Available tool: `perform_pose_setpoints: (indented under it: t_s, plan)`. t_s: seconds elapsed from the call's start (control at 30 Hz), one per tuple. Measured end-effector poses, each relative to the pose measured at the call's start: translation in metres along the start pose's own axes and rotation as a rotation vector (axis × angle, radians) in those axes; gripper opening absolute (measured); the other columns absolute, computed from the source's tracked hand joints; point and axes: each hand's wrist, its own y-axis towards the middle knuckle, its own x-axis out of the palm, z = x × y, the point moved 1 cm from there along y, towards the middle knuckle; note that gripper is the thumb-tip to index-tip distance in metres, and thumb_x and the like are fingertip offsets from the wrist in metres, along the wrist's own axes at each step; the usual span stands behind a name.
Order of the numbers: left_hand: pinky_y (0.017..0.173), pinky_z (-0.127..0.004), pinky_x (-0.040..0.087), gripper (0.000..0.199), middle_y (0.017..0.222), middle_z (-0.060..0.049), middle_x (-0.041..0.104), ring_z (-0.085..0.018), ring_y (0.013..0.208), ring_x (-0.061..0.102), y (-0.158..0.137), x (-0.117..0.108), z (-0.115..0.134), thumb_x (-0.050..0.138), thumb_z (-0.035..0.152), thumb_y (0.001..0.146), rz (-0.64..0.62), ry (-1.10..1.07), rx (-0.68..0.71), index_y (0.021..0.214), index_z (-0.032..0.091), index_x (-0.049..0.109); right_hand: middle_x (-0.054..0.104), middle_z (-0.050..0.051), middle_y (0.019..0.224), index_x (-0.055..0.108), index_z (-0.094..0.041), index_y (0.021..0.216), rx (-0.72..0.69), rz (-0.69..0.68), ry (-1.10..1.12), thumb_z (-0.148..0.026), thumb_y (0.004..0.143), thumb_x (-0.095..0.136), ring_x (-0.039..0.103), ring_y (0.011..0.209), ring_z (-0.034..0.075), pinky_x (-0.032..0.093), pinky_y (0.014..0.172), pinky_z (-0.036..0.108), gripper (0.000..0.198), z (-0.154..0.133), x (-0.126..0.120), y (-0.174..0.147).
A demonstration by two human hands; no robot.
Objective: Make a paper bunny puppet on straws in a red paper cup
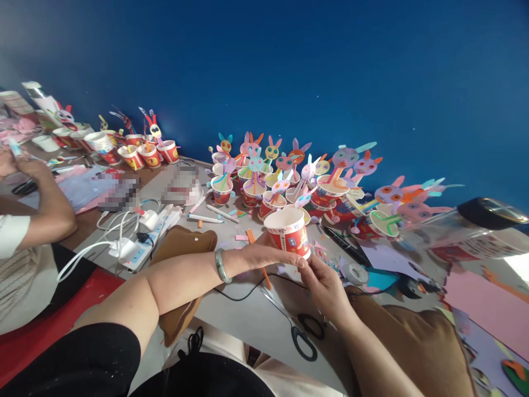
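A red printed paper cup (287, 238) with a white inside is held upright over the table in front of me. My left hand (264, 255) is closed around its lower side, the thumb lying along the front. My right hand (327, 284) pinches at the cup's bottom right edge, its fingertips meeting my left thumb; whether anything small is between them is hidden. Below the hands lie scissors (303, 336) with black handles, their blades apart. Orange strips (250, 237) show just behind my left hand.
Paper cups with paper rabbit heads (255, 160) crowd along the blue wall. A power strip (134, 251) with white cables lies left. Brown cushions (407, 336) flank my arms. A clear bottle (446, 229) and pink paper (487, 309) are right. A co-worker's arm (49, 204) is far left.
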Motion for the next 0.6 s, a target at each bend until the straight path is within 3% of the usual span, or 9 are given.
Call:
perform_pose_setpoints:
  t_s: [0.07, 0.13, 0.3, 0.37, 0.6]
  plan:
    - [0.086, -0.037, 0.047, 0.044, 0.087, -0.003, 0.067, -0.016, 0.083, 0.061, 0.0010, -0.0006, -0.0024, 0.094, 0.034, 0.058, 0.012, -0.014, -0.008, 0.087, 0.015, 0.068, 0.036, -0.006, 0.054, 0.050, -0.023, 0.072, 0.082, -0.110, 0.143, -0.077, 0.089, 0.052, 0.027, 0.048, 0.010, 0.024, 0.045, 0.026, 0.057, 0.0003, 0.0019, 0.0014]
    - [0.087, -0.037, 0.047, 0.044, 0.087, -0.004, 0.067, -0.017, 0.085, 0.061, 0.0017, -0.0017, -0.0053, 0.094, 0.034, 0.058, 0.007, -0.021, -0.004, 0.087, 0.015, 0.068, 0.034, -0.006, 0.054, 0.049, -0.023, 0.072, 0.086, -0.119, 0.160, -0.076, 0.090, 0.051, 0.025, 0.048, 0.010, 0.023, 0.045, 0.025, 0.056, 0.0008, 0.0025, 0.0018]
    - [0.090, -0.036, 0.047, 0.039, 0.091, -0.006, 0.069, -0.018, 0.089, 0.062, 0.0016, -0.0045, -0.0102, 0.091, 0.037, 0.063, -0.025, 0.029, 0.046, 0.087, 0.015, 0.070, 0.045, -0.003, 0.056, 0.052, -0.023, 0.072, -0.124, 0.133, -0.232, -0.070, 0.091, 0.055, 0.036, 0.052, 0.012, 0.031, 0.052, 0.027, 0.050, 0.0018, -0.0023, -0.0013]
    - [0.089, -0.037, 0.047, 0.041, 0.091, -0.006, 0.069, -0.018, 0.089, 0.061, 0.0011, -0.0043, -0.0095, 0.092, 0.038, 0.062, -0.026, 0.031, 0.044, 0.088, 0.015, 0.070, 0.048, -0.002, 0.057, 0.053, -0.023, 0.073, -0.143, 0.161, -0.273, -0.069, 0.091, 0.055, 0.038, 0.052, 0.013, 0.033, 0.053, 0.027, 0.049, 0.0019, -0.0040, -0.0018]
    - [0.085, -0.037, 0.048, 0.039, 0.087, -0.005, 0.067, -0.017, 0.083, 0.060, 0.0007, -0.0015, -0.0058, 0.092, 0.034, 0.061, -0.023, -0.007, 0.016, 0.084, 0.014, 0.069, 0.036, -0.005, 0.054, 0.051, -0.022, 0.072, 0.068, -0.137, 0.174, -0.074, 0.091, 0.051, 0.028, 0.050, 0.010, 0.024, 0.047, 0.025, 0.055, 0.0019, -0.0001, 0.0015]
